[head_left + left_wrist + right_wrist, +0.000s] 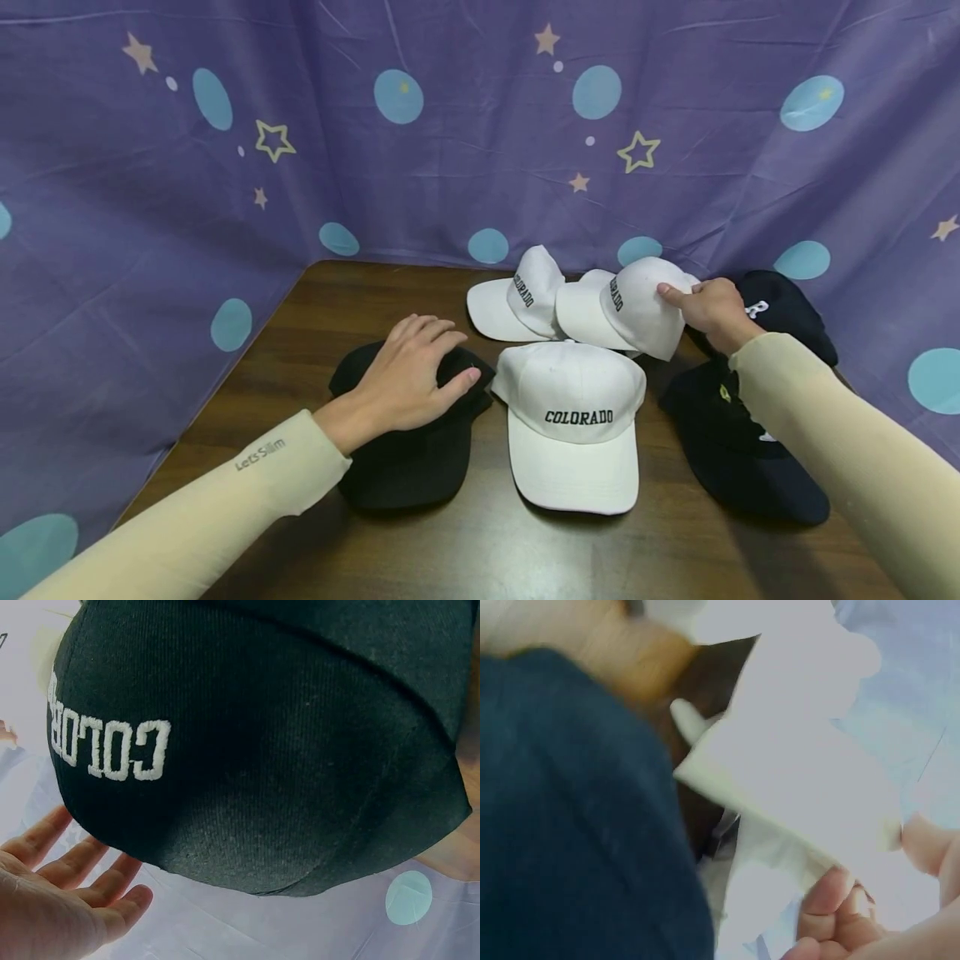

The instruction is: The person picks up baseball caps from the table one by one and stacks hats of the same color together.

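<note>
My left hand [405, 379] is spread over a black cap [408, 471], its fingers extended above the crown. In the left wrist view, white letters show on that cap's front, and the fingertips [129, 867] are right at the crown's edge. At the back, my right hand [711, 312] pinches the rear edge of a white Colorado cap [651, 312] between thumb and fingers, its brim pointing left. In the right wrist view the thumb [922, 844] lies on one face of the white fabric, with curled fingers below.
Another white cap [536, 296] sits left of the held one, overlapping it. A white Colorado cap [576, 417] lies front centre, brim forward. Dark caps stand at the right: one with an R [787, 312] behind, another [750, 475] under the right forearm. A purple curtain [480, 125] borders the wooden table [300, 333].
</note>
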### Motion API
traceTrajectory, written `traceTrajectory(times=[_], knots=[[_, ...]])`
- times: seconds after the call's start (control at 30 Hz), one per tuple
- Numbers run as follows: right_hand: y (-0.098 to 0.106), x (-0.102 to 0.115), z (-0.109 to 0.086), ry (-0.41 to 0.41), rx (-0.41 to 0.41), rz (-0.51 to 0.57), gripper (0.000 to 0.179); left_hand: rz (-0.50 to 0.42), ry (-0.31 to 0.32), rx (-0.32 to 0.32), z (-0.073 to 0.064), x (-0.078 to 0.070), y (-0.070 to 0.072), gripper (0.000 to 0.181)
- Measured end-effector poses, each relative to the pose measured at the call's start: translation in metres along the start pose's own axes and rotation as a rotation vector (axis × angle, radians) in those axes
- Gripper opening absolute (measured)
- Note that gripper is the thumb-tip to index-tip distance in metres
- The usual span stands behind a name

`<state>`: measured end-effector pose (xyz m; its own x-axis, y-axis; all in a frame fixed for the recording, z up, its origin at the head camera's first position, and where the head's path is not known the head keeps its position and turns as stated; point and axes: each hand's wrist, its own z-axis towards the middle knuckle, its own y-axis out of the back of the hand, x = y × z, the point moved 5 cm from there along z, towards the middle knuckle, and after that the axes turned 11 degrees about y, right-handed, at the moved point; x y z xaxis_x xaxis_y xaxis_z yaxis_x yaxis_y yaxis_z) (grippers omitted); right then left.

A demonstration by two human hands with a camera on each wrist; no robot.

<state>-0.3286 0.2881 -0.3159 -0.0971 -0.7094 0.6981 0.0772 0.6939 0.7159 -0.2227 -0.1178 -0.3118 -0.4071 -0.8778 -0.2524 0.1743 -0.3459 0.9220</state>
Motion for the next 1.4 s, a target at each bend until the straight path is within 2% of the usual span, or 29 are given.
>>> traceTrajectory(times=[0.17,0.37,0.47,0.6,0.73,0.87,0.93,1.13,1.4], knots=[[-0.002,0.007,0.0,0.039,-0.105,0.197,0.046,-0.007,0.016,0.009,-0.001,0.001,0.001,0.056],[0.001,0.018,0.0,0.088,-0.199,0.394,0.029,-0.007,0.021,0.009,-0.001,0.002,0.001,0.056],[0.006,0.026,-0.003,0.152,-0.219,0.398,0.024,-0.008,0.025,0.01,-0.001,0.003,0.001,0.056],[0.016,0.038,-0.009,0.257,-0.246,0.322,0.029,-0.009,0.038,0.012,-0.001,0.004,0.002,0.055],[0.027,0.048,-0.016,0.333,-0.27,0.306,0.03,-0.012,0.042,0.008,-0.001,0.004,0.003,0.054],[0.039,0.056,-0.022,0.4,-0.289,0.385,0.024,-0.012,0.044,0.01,0.0,0.004,0.004,0.055],[0.045,0.06,-0.025,0.441,-0.295,0.475,0.019,-0.011,0.047,0.013,0.0,0.004,0.004,0.055],[0.056,0.07,-0.034,0.59,-0.217,0.824,0.013,-0.004,0.048,0.014,-0.001,0.005,0.004,0.055],[0.056,0.081,-0.044,0.733,0.002,1.08,0.014,-0.003,0.047,0.009,-0.001,0.005,0.003,0.056]])
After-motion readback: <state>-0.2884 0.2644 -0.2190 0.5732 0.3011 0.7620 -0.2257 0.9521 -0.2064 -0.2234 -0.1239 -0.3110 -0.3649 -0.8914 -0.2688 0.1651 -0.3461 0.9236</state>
